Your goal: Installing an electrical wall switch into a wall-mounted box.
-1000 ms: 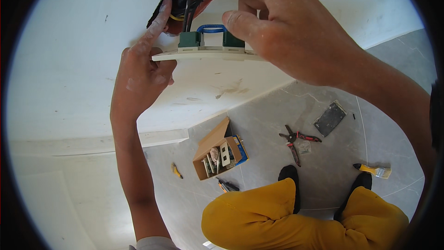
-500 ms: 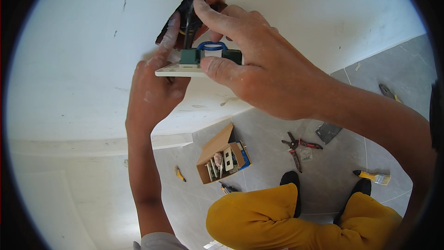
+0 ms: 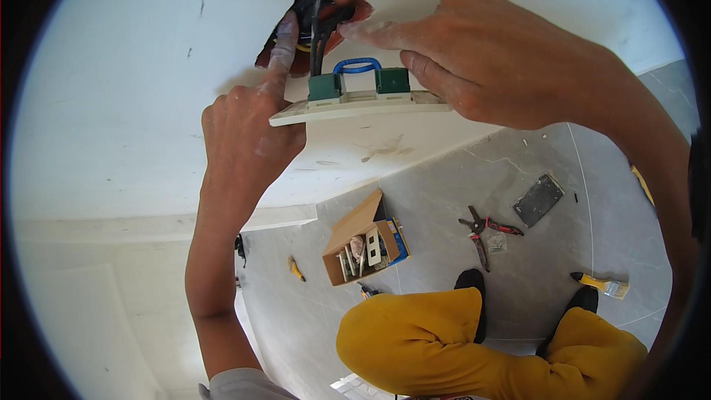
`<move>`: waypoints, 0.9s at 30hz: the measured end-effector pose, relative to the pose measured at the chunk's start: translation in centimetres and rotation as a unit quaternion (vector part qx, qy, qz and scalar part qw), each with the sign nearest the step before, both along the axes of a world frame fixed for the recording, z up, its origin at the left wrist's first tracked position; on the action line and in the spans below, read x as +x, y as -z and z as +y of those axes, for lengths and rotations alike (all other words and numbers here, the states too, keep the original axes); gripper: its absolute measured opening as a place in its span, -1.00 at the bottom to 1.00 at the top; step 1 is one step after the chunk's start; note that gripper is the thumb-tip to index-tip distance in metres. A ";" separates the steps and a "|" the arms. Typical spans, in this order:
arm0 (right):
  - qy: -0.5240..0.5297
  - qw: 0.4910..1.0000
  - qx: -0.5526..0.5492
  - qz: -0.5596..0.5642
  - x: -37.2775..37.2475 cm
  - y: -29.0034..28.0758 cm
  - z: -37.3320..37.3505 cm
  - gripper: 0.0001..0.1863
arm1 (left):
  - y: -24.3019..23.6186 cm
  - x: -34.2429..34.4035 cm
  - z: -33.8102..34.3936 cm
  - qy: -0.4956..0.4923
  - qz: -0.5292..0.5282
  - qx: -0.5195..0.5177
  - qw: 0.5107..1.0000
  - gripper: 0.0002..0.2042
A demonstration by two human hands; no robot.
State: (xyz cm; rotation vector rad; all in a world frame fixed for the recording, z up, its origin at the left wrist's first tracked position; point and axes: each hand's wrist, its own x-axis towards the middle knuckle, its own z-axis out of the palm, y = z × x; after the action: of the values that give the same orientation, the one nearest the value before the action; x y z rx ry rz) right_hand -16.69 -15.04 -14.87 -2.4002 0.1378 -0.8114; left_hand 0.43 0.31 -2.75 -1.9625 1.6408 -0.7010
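A white electrical wall plate (image 3: 363, 107) hangs in front of the wall, with green terminal blocks (image 3: 392, 81) on its back and a blue wire loop (image 3: 357, 65) bridging them. Black wires (image 3: 317, 37) run from it into a ragged wall opening holding a dark box (image 3: 322, 0). My left hand (image 3: 248, 133) is at the plate's left end, its thumb side hidden behind it; the index finger stretches up to the opening's left edge. My right hand (image 3: 503, 59) is open, index finger pointing at the opening's right edge and thumb apart, just above the plate's right end.
On the grey tiled floor stands an open cardboard box (image 3: 333, 272) with white plates inside. Red-handled pliers (image 3: 478, 233), a dark rectangular slab (image 3: 540, 200), a paintbrush (image 3: 603, 284) and a yellow-handled tool (image 3: 296, 268) lie around it. My bent legs in yellow trousers (image 3: 415, 333) are below.
My right hand has moved right, its thumb leaving the terminal blocks and its index finger drawing back from the wires. The plate has shifted right and tilted slightly. My left index finger stays at the opening.
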 end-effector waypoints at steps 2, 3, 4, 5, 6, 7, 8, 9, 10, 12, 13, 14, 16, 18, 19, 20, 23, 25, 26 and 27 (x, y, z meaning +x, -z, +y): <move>0.070 0.985 -0.158 0.007 0.4 -0.4 0.0 -0.53 | -0.6 0.0 0.0 0.005 -0.019 0.015 1.000 -0.22; 0.086 0.978 -0.187 0.020 0.6 -0.6 0.2 -0.51 | -0.9 0.1 0.1 -0.003 -0.023 0.023 0.999 -0.22; 0.107 0.971 -0.212 0.020 0.9 -0.7 0.3 -0.49 | -1.0 0.1 0.1 -0.010 -0.025 0.030 0.999 -0.22; 0.128 0.963 -0.235 0.021 1.1 -0.8 0.4 -0.47 | -1.1 0.3 0.1 -0.008 -0.030 0.028 0.999 -0.22; 0.130 0.966 -0.223 0.024 1.2 -0.9 0.4 -0.46 | -1.1 0.4 0.1 -0.005 -0.034 0.028 0.999 -0.22; 0.132 0.968 -0.211 0.026 1.4 -0.9 0.4 -0.44 | -1.0 0.6 0.1 -0.003 -0.038 0.027 0.999 -0.22; 0.131 0.971 -0.198 0.028 1.5 -0.9 0.4 -0.42 | -0.9 0.8 0.0 0.009 -0.040 0.027 0.999 -0.24; 0.141 0.969 -0.204 0.019 1.7 -0.8 0.5 -0.39 | -0.8 1.0 0.0 0.020 -0.040 0.026 0.999 -0.27; 0.152 0.966 -0.210 0.011 1.9 -0.8 0.6 -0.37 | -0.7 1.1 0.0 0.015 -0.035 0.033 0.999 -0.29; 0.177 0.957 -0.229 0.002 2.2 -0.9 0.9 -0.34 | -0.7 1.4 0.1 0.038 -0.031 0.020 0.999 -0.29; 0.190 0.952 -0.241 0.002 2.4 -1.0 1.0 -0.34 | -0.7 1.5 0.1 0.041 -0.027 0.018 0.999 -0.29; 0.204 0.945 -0.255 0.001 2.6 -1.1 1.3 -0.33 | -0.8 1.6 0.2 0.044 -0.025 0.018 0.999 -0.28; 0.210 0.940 -0.264 0.044 2.8 -1.4 1.7 -0.37 | -0.8 1.7 0.3 0.056 -0.014 0.013 0.998 -0.27; 0.223 0.934 -0.266 0.082 2.9 -1.8 2.1 -0.40 | -0.8 1.9 0.3 0.044 -0.022 0.018 0.999 -0.23; 0.233 0.931 -0.264 0.099 3.0 -1.9 2.3 -0.42 | -0.8 2.1 0.3 0.050 -0.021 0.016 0.998 -0.20; 0.242 0.927 -0.263 0.116 3.1 -2.1 2.4 -0.44 | -0.8 2.2 0.3 0.052 -0.021 0.019 0.998 -0.19; 0.250 0.924 -0.275 0.089 3.3 -2.4 2.4 -0.46 | -0.7 2.8 0.3 0.099 0.013 0.004 0.995 -0.14; 0.241 0.927 -0.274 0.083 3.2 -2.4 2.3 -0.44 | -0.7 3.1 0.2 0.124 0.061 -0.018 0.990 -0.11; 0.240 0.928 -0.273 0.080 3.1 -2.3 2.1 -0.43 | -0.5 3.0 0.3 0.122 0.037 -0.004 0.992 -0.09; 0.240 0.929 -0.267 0.087 3.0 -2.2 2.0 -0.43 | -0.2 2.8 0.4 0.100 0.011 0.010 0.995 -0.08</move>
State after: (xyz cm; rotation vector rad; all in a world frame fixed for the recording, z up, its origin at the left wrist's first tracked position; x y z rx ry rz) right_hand -13.70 -13.00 -12.66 -3.0131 0.6767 -0.9377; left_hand 3.24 0.76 -2.50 -1.8152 1.8693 -0.7353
